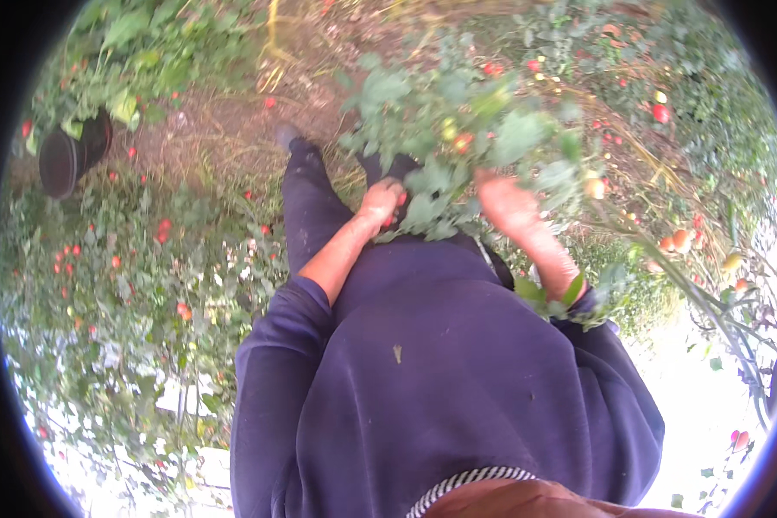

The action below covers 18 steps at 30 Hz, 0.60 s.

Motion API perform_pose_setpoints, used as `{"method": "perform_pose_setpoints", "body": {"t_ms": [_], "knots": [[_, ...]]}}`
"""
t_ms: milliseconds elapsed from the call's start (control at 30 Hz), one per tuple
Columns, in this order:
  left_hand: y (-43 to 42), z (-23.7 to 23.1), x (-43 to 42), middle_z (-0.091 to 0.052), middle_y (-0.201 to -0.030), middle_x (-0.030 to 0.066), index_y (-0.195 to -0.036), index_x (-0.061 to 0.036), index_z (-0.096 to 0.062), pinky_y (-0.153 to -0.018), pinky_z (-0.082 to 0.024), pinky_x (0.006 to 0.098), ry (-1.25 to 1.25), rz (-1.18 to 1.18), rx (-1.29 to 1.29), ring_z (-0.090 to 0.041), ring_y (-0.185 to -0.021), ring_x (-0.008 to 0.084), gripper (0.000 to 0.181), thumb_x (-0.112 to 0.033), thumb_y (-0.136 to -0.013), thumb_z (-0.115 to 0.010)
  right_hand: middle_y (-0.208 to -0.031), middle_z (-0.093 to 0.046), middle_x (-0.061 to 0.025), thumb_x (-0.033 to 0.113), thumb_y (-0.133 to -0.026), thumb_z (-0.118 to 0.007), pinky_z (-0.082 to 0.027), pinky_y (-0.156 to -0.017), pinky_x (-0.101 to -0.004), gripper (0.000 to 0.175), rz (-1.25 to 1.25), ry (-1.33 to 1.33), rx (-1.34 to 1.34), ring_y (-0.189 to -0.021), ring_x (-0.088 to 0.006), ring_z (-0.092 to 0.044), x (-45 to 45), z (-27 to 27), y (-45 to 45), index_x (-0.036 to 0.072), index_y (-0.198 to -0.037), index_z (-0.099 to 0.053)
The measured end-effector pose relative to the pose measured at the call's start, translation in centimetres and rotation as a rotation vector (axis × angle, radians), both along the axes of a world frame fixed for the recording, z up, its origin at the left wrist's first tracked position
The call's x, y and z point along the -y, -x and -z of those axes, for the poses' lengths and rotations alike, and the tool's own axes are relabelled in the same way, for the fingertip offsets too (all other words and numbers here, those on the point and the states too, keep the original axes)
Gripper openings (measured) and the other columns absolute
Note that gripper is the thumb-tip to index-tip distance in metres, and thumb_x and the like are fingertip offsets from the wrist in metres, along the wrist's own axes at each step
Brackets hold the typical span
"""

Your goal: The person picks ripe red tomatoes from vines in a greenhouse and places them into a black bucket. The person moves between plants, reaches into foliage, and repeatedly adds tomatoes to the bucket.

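My left hand [381, 202] is curled in front of my thighs, with small red tomatoes [388, 221] showing at its fingers. To the right, my right hand [506, 199] reaches into a leafy tomato plant [421, 123]; motion blur and leaves hide its fingertips. A reddish tomato [463, 142] and a greenish one [449, 129] hang among these leaves, just above the right hand. Beside that hand, a pale orange tomato [594, 188] hangs on a stem. Leaves [560, 292] also lie across my right forearm.
At the far left a black bucket [58, 165] is tipped under foliage. Tomato vines with red fruit [163, 230] line the left side. On the right, a thick bent stem [693, 291] runs near several ripening tomatoes [681, 241]. Dry straw and soil [213, 123] cover the ground between the rows.
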<state>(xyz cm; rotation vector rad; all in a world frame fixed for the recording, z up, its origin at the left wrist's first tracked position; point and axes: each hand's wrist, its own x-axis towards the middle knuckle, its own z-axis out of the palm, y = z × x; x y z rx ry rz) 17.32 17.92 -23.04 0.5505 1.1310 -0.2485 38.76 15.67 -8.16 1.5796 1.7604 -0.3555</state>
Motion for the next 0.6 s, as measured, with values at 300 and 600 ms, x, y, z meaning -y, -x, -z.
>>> {"method": "perform_pose_setpoints", "body": {"t_ms": [300, 600], "knots": [[4.6, 1.3, -0.9, -0.061, -0.091, 0.0073, -0.111, -0.0098, -0.055, -0.048, -0.045, 0.0267, 0.34, -0.406, 0.104, -0.052, -0.061, 0.0122, 0.03, -0.029, -0.1, -0.035, -0.09, -0.064, -0.0214, 0.016, -0.081, -0.055, -0.047, -0.077, -0.044, 0.022, 0.754, 0.159, -0.459, -0.086, -0.0349, -0.063, -5.4, -2.1, -11.4, -0.001, -0.093, -0.06], [6.2, 0.1, -1.3, -0.061, -0.091, 0.0093, -0.11, -0.0062, -0.054, -0.043, -0.043, 0.0207, 0.413, -0.775, 0.393, -0.054, -0.061, 0.0126, 0.028, -0.029, -0.097, -0.044, -0.101, -0.064, -0.0228, 0.02, -0.083, -0.055, -0.045, -0.086, -0.0401, 0.034, 0.826, -0.008, -0.538, -0.097, -0.0358, -0.061, -6.1, 0.1, -18.5, -0.002, -0.108, -0.062]]}}
